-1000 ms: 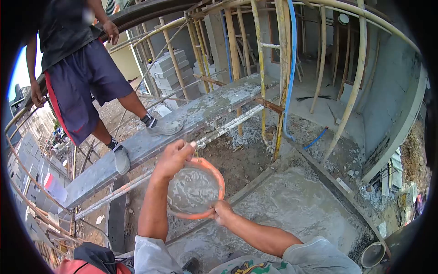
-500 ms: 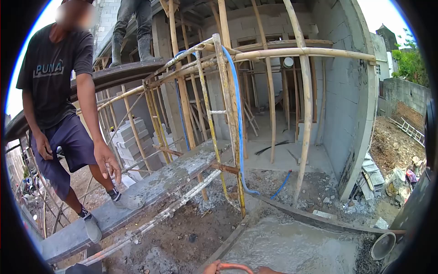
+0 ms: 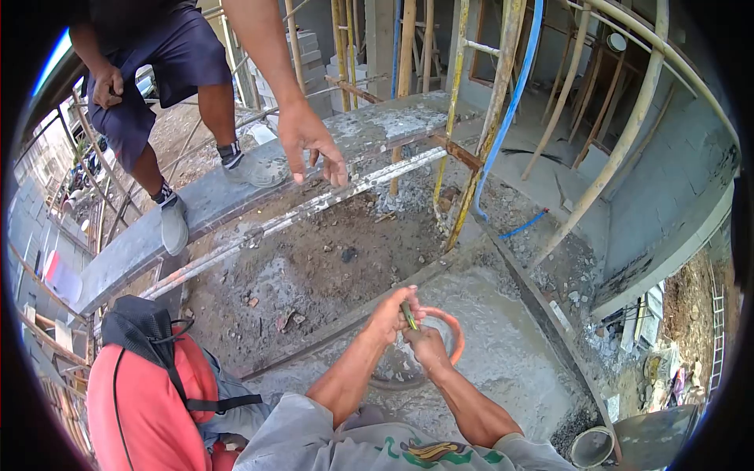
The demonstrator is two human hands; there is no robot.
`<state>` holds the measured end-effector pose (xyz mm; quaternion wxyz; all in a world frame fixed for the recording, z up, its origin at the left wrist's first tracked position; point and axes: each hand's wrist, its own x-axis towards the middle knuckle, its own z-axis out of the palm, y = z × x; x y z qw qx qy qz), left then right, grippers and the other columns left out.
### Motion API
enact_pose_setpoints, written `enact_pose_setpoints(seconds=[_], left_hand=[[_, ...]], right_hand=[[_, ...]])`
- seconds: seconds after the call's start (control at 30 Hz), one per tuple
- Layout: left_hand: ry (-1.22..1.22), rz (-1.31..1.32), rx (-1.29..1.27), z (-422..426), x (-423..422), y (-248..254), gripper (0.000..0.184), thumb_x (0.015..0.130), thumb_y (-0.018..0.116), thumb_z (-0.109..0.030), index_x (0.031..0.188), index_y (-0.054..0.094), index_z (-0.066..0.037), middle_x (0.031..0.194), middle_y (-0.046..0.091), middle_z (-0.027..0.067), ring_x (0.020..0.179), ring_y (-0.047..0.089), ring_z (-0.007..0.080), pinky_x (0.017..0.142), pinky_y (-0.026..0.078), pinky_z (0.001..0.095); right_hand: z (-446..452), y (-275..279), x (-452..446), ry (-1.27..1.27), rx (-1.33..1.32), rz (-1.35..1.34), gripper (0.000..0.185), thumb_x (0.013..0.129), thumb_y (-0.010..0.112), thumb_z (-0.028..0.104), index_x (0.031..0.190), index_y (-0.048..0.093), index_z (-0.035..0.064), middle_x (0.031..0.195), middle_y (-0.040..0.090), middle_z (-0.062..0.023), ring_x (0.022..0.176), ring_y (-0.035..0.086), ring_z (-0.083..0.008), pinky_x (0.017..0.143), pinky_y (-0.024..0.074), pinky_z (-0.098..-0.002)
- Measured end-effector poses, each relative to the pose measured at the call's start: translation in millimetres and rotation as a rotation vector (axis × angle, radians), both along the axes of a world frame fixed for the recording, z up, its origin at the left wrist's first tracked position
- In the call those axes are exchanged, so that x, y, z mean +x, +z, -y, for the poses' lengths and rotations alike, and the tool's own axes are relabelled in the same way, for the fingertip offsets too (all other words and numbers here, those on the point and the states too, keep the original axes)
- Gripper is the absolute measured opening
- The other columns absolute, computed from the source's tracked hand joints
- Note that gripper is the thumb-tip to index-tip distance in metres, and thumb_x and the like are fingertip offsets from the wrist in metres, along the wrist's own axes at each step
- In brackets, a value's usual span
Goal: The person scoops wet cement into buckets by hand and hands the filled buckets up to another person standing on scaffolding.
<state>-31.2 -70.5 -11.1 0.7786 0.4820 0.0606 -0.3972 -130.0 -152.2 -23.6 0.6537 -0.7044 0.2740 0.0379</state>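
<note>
My left hand (image 3: pixel 388 315) is closed in front of me, its fingers at a bend of orange hose (image 3: pixel 458 337). Just below and to the right, my right hand (image 3: pixel 429 350) is closed too. Between the two hands runs a short green and yellow piece (image 3: pixel 409 317), which looks like a hose end, though my fingers hide part of it. The orange hose loops out to the right and passes behind my right wrist. Beneath lies wet grey concrete (image 3: pixel 503 345), where a dark curved length, perhaps more hose, shows near my forearms.
A co-worker stands on a plank (image 3: pixel 208 196), one hand (image 3: pixel 312 145) reaching down. Another person in a red top (image 3: pixel 145 392) is at lower left. Bamboo and yellow scaffold poles (image 3: pixel 495 110), a blue hose (image 3: pixel 514 102), formwork boards (image 3: pixel 542 322) and a bucket (image 3: pixel 592 447) surround the concrete.
My view has tilted down, bringing my forearms and the person in red into sight. My hands have come closer together, and the hose between them now bends in a loop.
</note>
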Motion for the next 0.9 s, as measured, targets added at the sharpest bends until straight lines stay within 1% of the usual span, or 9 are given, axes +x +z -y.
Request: enact_pose_setpoints(seconds=[0.13,0.3,0.4,0.53,0.6,0.67,0.73,0.8,0.9], left_hand=[[-0.071,0.424,-0.010,-48.7,29.1,86.0,0.031,0.091,0.048,-0.033,0.095,0.057,-0.004,0.095,0.060,0.0114,0.088,0.061,0.0210,0.075,0.047,0.0300],[0.516,0.863,-0.008,-133.9,-2.5,164.7,0.041,0.092,0.046,-0.029,0.113,0.050,0.005,0.095,0.061,0.0188,0.087,0.061,0.0255,0.082,0.046,0.0341],[0.790,0.778,-0.077,-192.7,-19.9,134.5,0.033,0.092,0.046,-0.030,0.102,0.055,0.001,0.085,0.062,0.0113,0.077,0.060,0.0195,0.074,0.048,0.0315],[0.863,0.634,-0.062,-224.6,-39.8,91.5,0.029,0.092,0.047,-0.030,0.095,0.056,-0.003,0.079,0.060,0.0061,0.070,0.058,0.0156,0.069,0.049,0.0295],[0.837,0.565,-0.034,-222.1,-44.1,87.9,0.028,0.092,0.047,-0.030,0.094,0.056,-0.003,0.076,0.059,0.0054,0.068,0.057,0.0151,0.067,0.049,0.0295],[0.796,0.528,-0.021,-217.3,-57.3,82.1,0.027,0.092,0.048,-0.029,0.093,0.056,-0.003,0.075,0.058,0.0054,0.067,0.056,0.0148,0.066,0.048,0.0289],[0.743,0.566,-0.062,-204.5,-57.2,82.9,0.026,0.091,0.048,-0.027,0.092,0.055,-0.001,0.074,0.057,0.0061,0.067,0.055,0.0146,0.064,0.047,0.0278],[0.696,0.566,0.024,-185.4,-62.2,78.7,0.026,0.091,0.049,-0.028,0.090,0.055,-0.002,0.071,0.056,0.0051,0.064,0.054,0.0138,0.062,0.047,0.0265],[0.493,0.570,0.155,-140.2,-58.2,58.3,0.026,0.090,0.051,-0.029,0.087,0.055,-0.003,0.069,0.056,0.0037,0.061,0.054,0.0122,0.059,0.046,0.0247]], right_hand=[[-10.6,105.6,34.3,0.185,-0.122,0.321,0.026,0.078,0.055,0.027,0.071,0.059,0.0031,0.058,0.048,0.0014,0.056,0.044,-0.0079,0.051,0.0304,-0.0254],[-9.2,217.5,65.8,0.259,-0.088,0.365,0.023,0.077,0.058,0.026,0.069,0.056,0.0038,0.058,0.044,0.0022,0.055,0.039,-0.0079,0.051,0.0291,-0.0266],[-19.8,218.5,107.7,0.266,-0.079,0.597,0.022,0.076,0.060,0.023,0.064,0.054,0.0050,0.055,0.039,0.0029,0.048,0.033,-0.0080,0.043,0.0242,-0.0273],[-45.6,252.6,155.3,0.271,-0.231,0.665,0.023,0.071,0.057,0.018,0.064,0.059,-0.0045,0.063,0.057,-0.0108,0.063,0.056,-0.0174,0.056,0.0400,-0.0337],[-52.4,271.6,178.7,0.219,-0.015,0.674,0.020,0.074,0.057,0.020,0.063,0.056,0.0036,0.056,0.045,-0.0011,0.050,0.040,-0.0098,0.045,0.0305,-0.0293],[-55.4,295.0,200.0,0.249,-0.186,0.626,0.021,0.074,0.056,0.020,0.074,0.056,-0.0013,0.065,0.055,-0.0087,0.058,0.054,-0.0192,0.052,0.0413,-0.0346],[-59.5,299.7,210.4,-0.040,-0.894,0.932,0.030,0.074,0.057,0.020,0.089,0.053,-0.0057,0.085,0.059,-0.0187,0.080,0.059,-0.0316,0.072,0.0466,-0.0411],[-47.5,298.1,186.9,-0.007,-1.039,1.072,0.047,0.069,0.057,0.013,0.108,0.044,-0.0094,0.114,0.050,-0.0271,0.110,0.049,-0.0365,0.089,0.0412,-0.0396],[-9.3,241.9,102.6,0.175,-0.614,1.007,0.032,0.075,0.058,0.021,0.098,0.050,-0.0013,0.100,0.053,-0.0240,0.097,0.051,-0.0396,0.087,0.0413,-0.0426]])
